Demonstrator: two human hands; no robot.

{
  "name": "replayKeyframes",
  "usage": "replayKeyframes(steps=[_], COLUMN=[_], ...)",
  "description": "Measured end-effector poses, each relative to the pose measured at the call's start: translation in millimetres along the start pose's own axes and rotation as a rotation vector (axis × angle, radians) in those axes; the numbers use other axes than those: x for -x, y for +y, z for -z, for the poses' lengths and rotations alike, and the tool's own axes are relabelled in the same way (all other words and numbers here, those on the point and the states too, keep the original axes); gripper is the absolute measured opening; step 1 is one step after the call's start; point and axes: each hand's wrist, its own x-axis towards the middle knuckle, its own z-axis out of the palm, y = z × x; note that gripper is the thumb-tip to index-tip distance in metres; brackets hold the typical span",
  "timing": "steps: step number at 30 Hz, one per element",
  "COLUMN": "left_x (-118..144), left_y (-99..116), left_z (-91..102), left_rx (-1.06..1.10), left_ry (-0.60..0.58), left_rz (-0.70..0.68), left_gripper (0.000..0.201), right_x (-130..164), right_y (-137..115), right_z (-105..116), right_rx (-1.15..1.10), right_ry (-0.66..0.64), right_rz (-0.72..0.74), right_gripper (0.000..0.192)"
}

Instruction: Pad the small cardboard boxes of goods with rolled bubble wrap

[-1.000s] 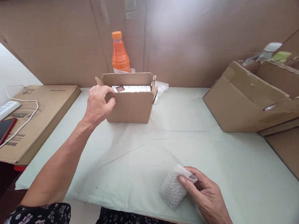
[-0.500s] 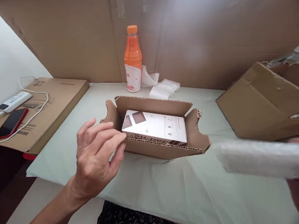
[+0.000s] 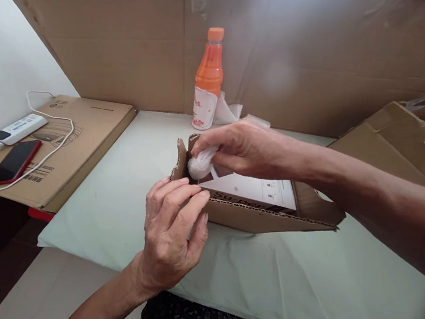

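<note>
My right hand [image 3: 229, 145] is closed on a bunched piece of white bubble wrap [image 3: 200, 166], which goes down into the left end of a small open cardboard box [image 3: 255, 220]. In that box lies a white printed carton [image 3: 250, 186] with dark lettering along its near side. Bent over the near left corner of the cardboard box are the fingers of my left hand [image 3: 174, 232], the thumb low against the outside of its near wall. My right forearm crosses over the box's right end and hides part of the far wall.
An orange-capped bottle [image 3: 207, 80] stands behind the box, beside crumpled white wrap [image 3: 228, 109]. On a flat carton [image 3: 94, 125] at left lie a red-edged phone [image 3: 12, 163] and a white device [image 3: 20, 128] with a cable. A larger cardboard box [image 3: 389, 139] sits at right.
My right hand has come in from the right with the bubble wrap and lowered it into the box's left end. My left hand stays at the near left corner. The view has shifted.
</note>
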Motion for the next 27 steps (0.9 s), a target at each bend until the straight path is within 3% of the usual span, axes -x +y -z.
replayKeyframes(steps=[2,7,10,14,17,22,25,27], left_x=[1,2,2,2,3,2,3,7], left_y=[-2,-5,-4,-3,-2,-1,-1,-3], left_z=[0.0,-1.1,-2.0,-2.3,-2.1,-2.7,-2.4,-1.1], left_rx=[0.013,0.032,0.032,0.027,0.022,0.020,0.013,-0.004], left_ry=[-0.005,-0.010,-0.004,0.001,-0.002,0.002,-0.003,0.031], left_rz=[-0.005,-0.008,0.001,0.014,0.017,0.027,0.020,0.031], left_gripper=[0.039,0.040,0.042,0.044,0.045,0.047,0.049,0.054], right_x=[-11,-14,-9,0,-1,-22,-29,-20], right_y=[1,1,9,14,3,-15,-9,-1], right_z=[-2,-2,-13,-25,-25,-36,-37,-26], right_rx=[-0.020,-0.067,-0.054,0.131,0.336,0.564,0.542,0.430], right_ry=[-0.108,-0.031,-0.052,-0.178,-0.212,-0.285,-0.281,-0.208], right_rz=[0.026,-0.010,0.049,0.134,0.143,0.067,0.103,0.120], right_gripper=[0.033,0.034,0.030,0.024,0.017,0.028,0.023,0.018])
